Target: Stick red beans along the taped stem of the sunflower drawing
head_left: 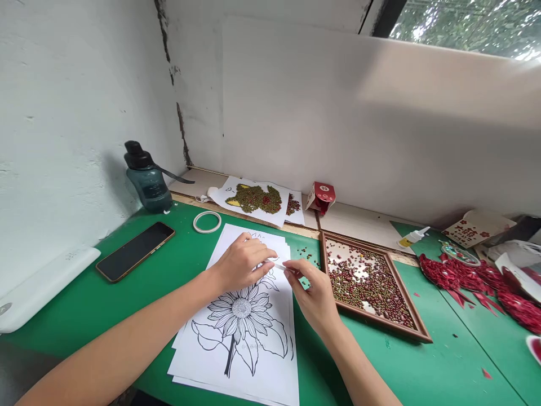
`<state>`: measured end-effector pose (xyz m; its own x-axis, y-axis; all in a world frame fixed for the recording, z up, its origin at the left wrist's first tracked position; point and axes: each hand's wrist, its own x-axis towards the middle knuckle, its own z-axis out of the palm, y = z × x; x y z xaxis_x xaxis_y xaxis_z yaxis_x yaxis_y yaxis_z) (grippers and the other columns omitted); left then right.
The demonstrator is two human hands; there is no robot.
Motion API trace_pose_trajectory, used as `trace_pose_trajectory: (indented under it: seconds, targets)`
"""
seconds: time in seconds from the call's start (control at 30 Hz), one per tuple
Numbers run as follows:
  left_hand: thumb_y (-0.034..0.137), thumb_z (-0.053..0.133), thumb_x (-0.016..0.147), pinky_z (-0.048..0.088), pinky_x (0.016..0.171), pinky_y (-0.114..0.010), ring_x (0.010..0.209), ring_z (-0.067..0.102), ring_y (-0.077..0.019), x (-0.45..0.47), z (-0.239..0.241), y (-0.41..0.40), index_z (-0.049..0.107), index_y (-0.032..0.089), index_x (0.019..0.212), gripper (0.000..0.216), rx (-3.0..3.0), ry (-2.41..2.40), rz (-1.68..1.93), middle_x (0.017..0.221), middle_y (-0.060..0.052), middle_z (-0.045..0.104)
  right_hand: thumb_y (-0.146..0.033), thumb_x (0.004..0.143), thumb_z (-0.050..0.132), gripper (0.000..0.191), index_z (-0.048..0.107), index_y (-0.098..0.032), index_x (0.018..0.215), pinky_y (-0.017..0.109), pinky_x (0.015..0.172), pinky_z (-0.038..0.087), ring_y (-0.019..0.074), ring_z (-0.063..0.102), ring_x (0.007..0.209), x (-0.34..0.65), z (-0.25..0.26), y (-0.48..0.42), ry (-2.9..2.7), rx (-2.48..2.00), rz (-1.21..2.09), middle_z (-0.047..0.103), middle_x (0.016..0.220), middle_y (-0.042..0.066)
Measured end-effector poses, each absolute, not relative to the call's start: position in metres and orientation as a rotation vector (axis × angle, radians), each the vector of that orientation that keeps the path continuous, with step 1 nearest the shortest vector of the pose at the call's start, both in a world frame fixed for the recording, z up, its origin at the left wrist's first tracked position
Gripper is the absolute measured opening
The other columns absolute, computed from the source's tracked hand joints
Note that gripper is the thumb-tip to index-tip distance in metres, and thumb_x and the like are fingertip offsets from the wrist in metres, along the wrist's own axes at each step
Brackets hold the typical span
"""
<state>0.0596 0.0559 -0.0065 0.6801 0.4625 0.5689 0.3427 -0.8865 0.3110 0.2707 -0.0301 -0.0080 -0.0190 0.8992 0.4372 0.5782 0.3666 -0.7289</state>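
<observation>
A stack of white sheets with a black line drawing of a sunflower (244,316) lies on the green table (101,304) in front of me. My left hand (240,262) rests over the upper part of the drawing, fingers curled round a small white thing (278,264). My right hand (310,293) pinches the other end of that same white thing with thumb and fingertips. What the white thing is, I cannot make out. Just right of my hands sits a brown wooden frame tray (416,324) holding red and green beans.
A black phone (134,251), a white tape ring (207,221) and a dark water bottle (146,177) lie to the left. A bean picture (253,198) and red box (321,196) sit on the back ledge. A glue bottle (412,237) and red paper scraps (469,279) are at right.
</observation>
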Motion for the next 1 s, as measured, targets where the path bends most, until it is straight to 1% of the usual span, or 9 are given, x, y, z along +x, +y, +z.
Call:
trace_pose_trajectory:
  seconds: [0.1,0.3,0.4,0.57,0.77,1.0]
  targets:
    - [0.029,0.052,0.105,0.038,0.088,-0.04,0.087,0.069,-0.0202,0.0595,-0.0064,0.0558,0.069,0.021,0.114,0.021,2.708,0.671,0.976,0.099,-0.003,0.079,-0.027,0.1,0.059,0.014,0.072,-0.027,0.102,0.036,0.068,0.054,0.0209,0.066,0.077,0.2723,-0.009,-0.0298,-1.691,-1.313,0.422,0.074,0.092,0.006]
    - [0.029,0.051,0.105,0.036,0.089,-0.04,0.086,0.068,-0.0194,0.0594,-0.0055,0.0572,0.068,0.021,0.105,0.018,2.671,0.751,0.955,0.094,-0.001,0.077,-0.026,0.099,0.06,0.015,0.074,-0.028,0.104,0.036,0.068,0.055,0.0226,0.07,0.081,0.2756,-0.0068,-0.0293,-1.625,-1.308,0.352,0.077,0.095,0.005]
    - [0.031,0.05,0.106,0.036,0.088,-0.04,0.085,0.068,-0.0192,0.0584,-0.0047,0.0585,0.068,0.022,0.099,0.021,2.653,0.772,0.958,0.091,0.0,0.077,-0.025,0.099,0.06,0.017,0.075,-0.028,0.105,0.036,0.068,0.056,0.0226,0.071,0.083,0.2765,-0.0071,-0.0291,-1.622,-1.294,0.297,0.078,0.097,0.005]
    - [0.029,0.048,0.106,0.034,0.091,-0.042,0.082,0.067,-0.0186,0.0577,-0.0042,0.059,0.068,0.022,0.091,0.026,2.644,0.809,1.004,0.085,0.0,0.077,-0.022,0.1,0.058,0.02,0.076,-0.028,0.107,0.038,0.075,0.06,0.0236,0.074,0.09,0.2782,-0.0097,-0.0289,-1.66,-1.275,0.251,0.08,0.1,0.006]
    - [0.026,0.052,0.103,0.032,0.098,-0.041,0.083,0.066,-0.0166,0.0578,-0.0018,0.0573,0.068,0.022,0.091,0.021,2.627,0.835,1.021,0.086,0.002,0.076,-0.018,0.1,0.058,0.022,0.075,-0.026,0.11,0.034,0.076,0.063,0.0208,0.076,0.092,0.2804,-0.0118,-0.0283,-1.684,-1.275,0.196,0.08,0.103,0.005]
    - [0.026,0.054,0.104,0.031,0.101,-0.041,0.088,0.065,-0.0182,0.0576,-0.0006,0.0571,0.068,0.022,0.092,0.018,2.668,0.889,1.071,0.088,0.002,0.077,-0.016,0.099,0.058,0.023,0.075,-0.026,0.111,0.033,0.074,0.064,0.0207,0.077,0.091,0.2801,-0.0128,-0.0283,-1.706,-1.269,0.168,0.081,0.102,0.004]
